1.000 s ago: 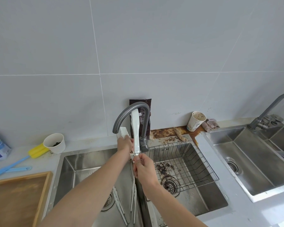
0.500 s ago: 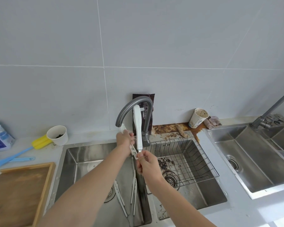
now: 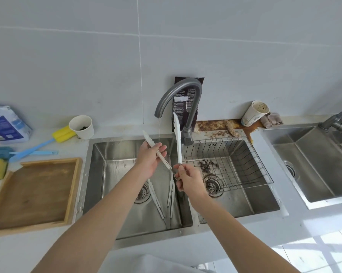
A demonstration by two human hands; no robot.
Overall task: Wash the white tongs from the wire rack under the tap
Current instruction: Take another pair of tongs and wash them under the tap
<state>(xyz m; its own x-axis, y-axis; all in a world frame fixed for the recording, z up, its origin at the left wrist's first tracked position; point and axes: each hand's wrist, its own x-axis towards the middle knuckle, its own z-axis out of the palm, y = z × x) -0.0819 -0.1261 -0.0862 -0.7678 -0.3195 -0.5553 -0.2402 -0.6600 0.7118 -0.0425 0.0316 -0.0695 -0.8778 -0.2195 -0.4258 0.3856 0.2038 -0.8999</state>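
Note:
I hold the white tongs [image 3: 177, 138] spread in a V, tips up, above the left sink basin [image 3: 115, 154]. My right hand [image 3: 186, 179] pinches their hinge end. My left hand [image 3: 149, 160] grips the left arm of the tongs, right where a thin stream of water falls from the grey tap [image 3: 179, 91]. The right arm of the tongs stands upright beside the tap's stem. The wire rack [image 3: 251, 160] sits over the right basin, with dark scraps on it.
Two more white tongs [image 3: 156, 200] lie in the left basin by the drain. A wooden tray [image 3: 32, 194], blue brushes, a yellow sponge and a paper cup [image 3: 81, 127] sit to the left. A dirty cup [image 3: 253, 113] and cloth stand behind the rack. A second sink [image 3: 314, 160] lies at the right.
The tongs have spread wider. My left hand has slid down the left arm, now under the running stream. The camera has tilted down.

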